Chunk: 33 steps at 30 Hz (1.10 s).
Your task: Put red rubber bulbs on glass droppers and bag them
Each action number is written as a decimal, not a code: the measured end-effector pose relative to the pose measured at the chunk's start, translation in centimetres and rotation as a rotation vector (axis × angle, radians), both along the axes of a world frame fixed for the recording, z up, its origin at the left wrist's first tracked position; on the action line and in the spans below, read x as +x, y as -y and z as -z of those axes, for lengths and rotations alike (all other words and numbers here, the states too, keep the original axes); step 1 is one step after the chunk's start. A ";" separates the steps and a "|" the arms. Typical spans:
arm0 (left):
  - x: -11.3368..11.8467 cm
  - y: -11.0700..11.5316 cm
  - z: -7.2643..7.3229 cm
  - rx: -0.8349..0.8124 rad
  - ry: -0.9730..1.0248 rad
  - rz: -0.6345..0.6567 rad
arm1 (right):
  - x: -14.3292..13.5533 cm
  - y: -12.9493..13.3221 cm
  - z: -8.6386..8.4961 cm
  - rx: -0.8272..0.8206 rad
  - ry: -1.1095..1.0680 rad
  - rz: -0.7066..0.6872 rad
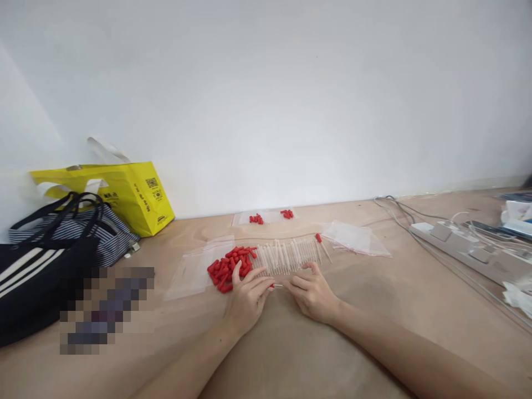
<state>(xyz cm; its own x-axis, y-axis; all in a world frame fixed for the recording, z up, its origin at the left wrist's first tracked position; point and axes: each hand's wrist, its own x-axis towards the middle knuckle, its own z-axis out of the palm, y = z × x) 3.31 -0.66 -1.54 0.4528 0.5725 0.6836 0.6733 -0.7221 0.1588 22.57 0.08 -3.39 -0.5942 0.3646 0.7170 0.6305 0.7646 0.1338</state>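
My left hand [248,296] pinches a red rubber bulb [272,286], mostly hidden by the fingers. Between the two hands runs a thin glass dropper tube [279,286], its other end closed in the fingers of my right hand [311,292]. The tube meets the bulb, but how deep it sits I cannot tell. Just beyond my left hand lies a heap of red rubber bulbs [228,267]. Many clear glass tubes [286,256] lie side by side behind both hands. At the right end of that row rests a dropper with a red bulb [318,238] on it.
Clear zip bags lie left [189,274] and right [357,238] of the tubes. Another bag [272,216] near the wall holds red bulbs. A yellow bag [141,194] and a black bag [41,288] stand left. A power strip [469,249] with cables lies right.
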 end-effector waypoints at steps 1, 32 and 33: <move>0.0 0.1 -0.1 -0.001 -0.008 0.004 | 0.0 0.0 -0.1 0.017 0.006 -0.004; 0.6 0.4 -0.3 0.028 -0.052 0.073 | 0.2 -0.5 0.9 -0.045 -0.087 -0.098; 0.7 0.4 -0.3 0.030 -0.054 0.075 | 0.2 -0.5 0.8 -0.033 -0.094 -0.103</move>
